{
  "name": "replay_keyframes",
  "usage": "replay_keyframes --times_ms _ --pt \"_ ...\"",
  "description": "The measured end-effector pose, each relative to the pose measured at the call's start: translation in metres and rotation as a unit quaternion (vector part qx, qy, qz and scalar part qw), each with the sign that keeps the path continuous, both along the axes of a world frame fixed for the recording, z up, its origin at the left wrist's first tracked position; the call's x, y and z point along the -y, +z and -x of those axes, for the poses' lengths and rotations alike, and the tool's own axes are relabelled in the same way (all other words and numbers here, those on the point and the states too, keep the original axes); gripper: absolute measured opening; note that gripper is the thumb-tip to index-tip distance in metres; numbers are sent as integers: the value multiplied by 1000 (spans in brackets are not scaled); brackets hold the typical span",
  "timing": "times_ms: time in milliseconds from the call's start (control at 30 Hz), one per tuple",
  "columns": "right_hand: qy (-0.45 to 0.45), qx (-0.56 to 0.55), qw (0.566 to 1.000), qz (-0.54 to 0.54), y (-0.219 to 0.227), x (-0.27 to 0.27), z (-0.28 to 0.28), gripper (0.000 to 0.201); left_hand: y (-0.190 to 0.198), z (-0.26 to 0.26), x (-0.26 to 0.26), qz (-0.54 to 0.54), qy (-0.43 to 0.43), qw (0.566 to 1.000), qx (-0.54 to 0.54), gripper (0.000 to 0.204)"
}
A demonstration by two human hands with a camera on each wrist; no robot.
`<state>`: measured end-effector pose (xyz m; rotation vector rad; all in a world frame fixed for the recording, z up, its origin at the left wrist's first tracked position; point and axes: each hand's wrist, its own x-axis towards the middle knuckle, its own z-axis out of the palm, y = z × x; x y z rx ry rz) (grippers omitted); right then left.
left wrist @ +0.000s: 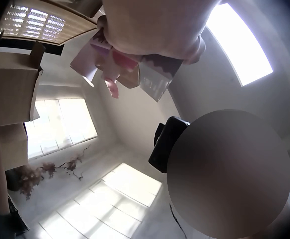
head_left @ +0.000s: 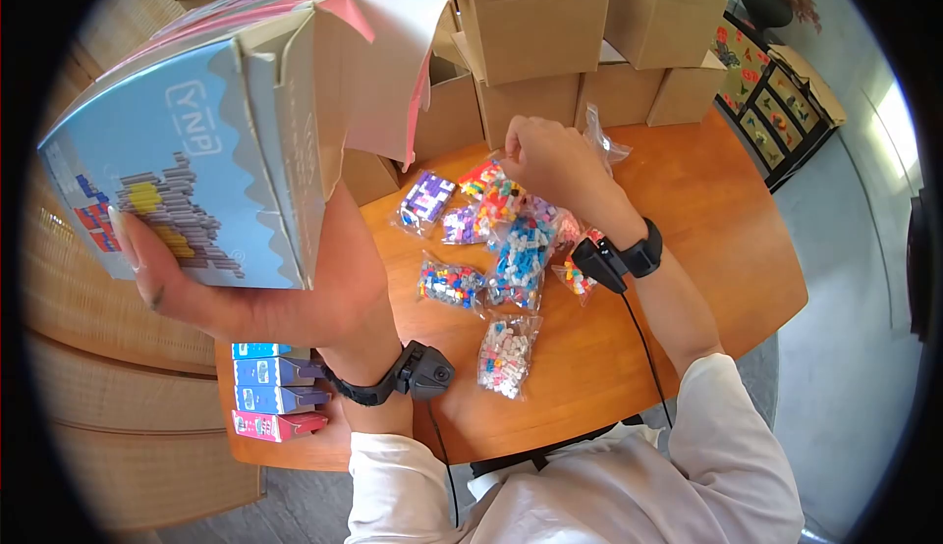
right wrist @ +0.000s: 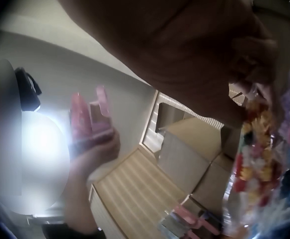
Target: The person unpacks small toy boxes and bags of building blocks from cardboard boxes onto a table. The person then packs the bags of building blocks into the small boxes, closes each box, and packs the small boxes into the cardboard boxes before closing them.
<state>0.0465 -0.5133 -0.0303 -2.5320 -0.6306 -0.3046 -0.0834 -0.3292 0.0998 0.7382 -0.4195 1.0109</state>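
My left hand (head_left: 339, 284) is raised and grips small cardboard boxes with open flaps. The nearest, a light blue box (head_left: 280, 190), shows a grey and yellow block figure, with the thumb across its printed face. Behind it are pink box flaps (head_left: 388, 73). Over the table, my right hand (head_left: 560, 156) pinches the top of a clear bag of red, yellow and white building blocks (right wrist: 257, 164). That bag hangs close over a bag of blue blocks (head_left: 521, 254). Near it lie bags of purple blocks (head_left: 427, 197), mixed blocks (head_left: 452, 284) and white blocks (head_left: 506, 357).
Several brown cardboard boxes (head_left: 535, 24) are stacked along the table's far edge. Small blue and pink boxes (head_left: 275, 400) line the wooden table's (head_left: 589, 367) left edge. A crumpled clear bag (head_left: 604, 141) lies beyond the right hand. Cables (head_left: 643, 348) run from both wrist cameras.
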Motion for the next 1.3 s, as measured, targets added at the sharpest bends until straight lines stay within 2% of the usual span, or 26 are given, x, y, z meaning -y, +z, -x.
replay_keyframes --times_ms 33,67,100,167,200,233,267,300,367,400,467,533,633,700,733,800,833,900,933,1000,1133,1200,1233,1300 --pt "-11 68 998 13 0 -1 2 23 -1 -1 -1 0 1 1000 0 71" --pt "-22 136 990 25 1 -3 5 24 -3 -2 -1 -24 50 998 4 70" --pt "-20 137 990 25 4 -3 7 24 -5 -4 -2 -48 99 994 8 68" --pt "43 69 981 -178 47 -6 30 24 -11 -7 -5 -95 200 975 14 66" --pt "47 68 981 -177 66 -5 45 24 -16 -10 -6 -117 249 961 16 64" --pt "125 -49 935 -328 84 -3 64 28 -21 -13 -6 -140 297 944 18 63" --pt "197 -164 847 -465 97 -1 80 32 -26 -16 -5 -162 342 925 21 62" --pt "197 -164 848 -464 105 0 95 32 -32 -21 -4 -183 386 904 23 61" --pt "251 -167 832 -467 114 0 117 50 -43 -30 2 -226 467 854 27 58" --pt "249 -167 832 -467 109 -4 119 50 -45 -28 2 -226 466 855 27 58" --pt "291 -68 815 -496 97 -13 119 72 -43 -23 5 -205 379 903 6 57" --pt "286 -70 811 -506 96 -14 120 78 -39 -19 7 -181 290 940 -14 57" --pt "270 -104 811 -509 98 -11 120 69 -34 -12 9 -142 154 977 -43 56" --pt "302 -145 806 -489 101 -5 118 57 -31 -8 11 -115 60 990 -62 56" --pt "302 -144 806 -489 100 -5 117 57 -29 -6 13 -102 12 992 -71 55" --pt "341 -182 765 -516 96 -4 113 47 -27 -2 15 -75 -84 989 -91 55" --pt "341 -182 764 -516 96 -7 113 47 -26 0 16 -61 -132 984 -101 55" --pt "272 -64 757 -590 94 -19 116 44 -23 -1 14 -59 -125 986 -95 55" --pt "272 -64 757 -591 92 -21 113 44 -20 -6 15 -56 -117 987 -90 55" --pt "217 154 801 -537 86 -23 106 48 -19 -5 16 -50 -102 990 -78 55" --pt "216 174 836 -474 96 -11 112 45 -15 -4 19 -37 -70 995 -54 55" --pt "201 38 843 -497 101 -8 119 39 -14 -2 23 -30 -54 997 -42 55" --pt "200 38 844 -497 99 -9 117 39 -14 -2 23 -27 -46 998 -36 55" --pt "235 33 802 -548 96 -10 113 35 -12 -1 24 -19 -30 999 -23 55"
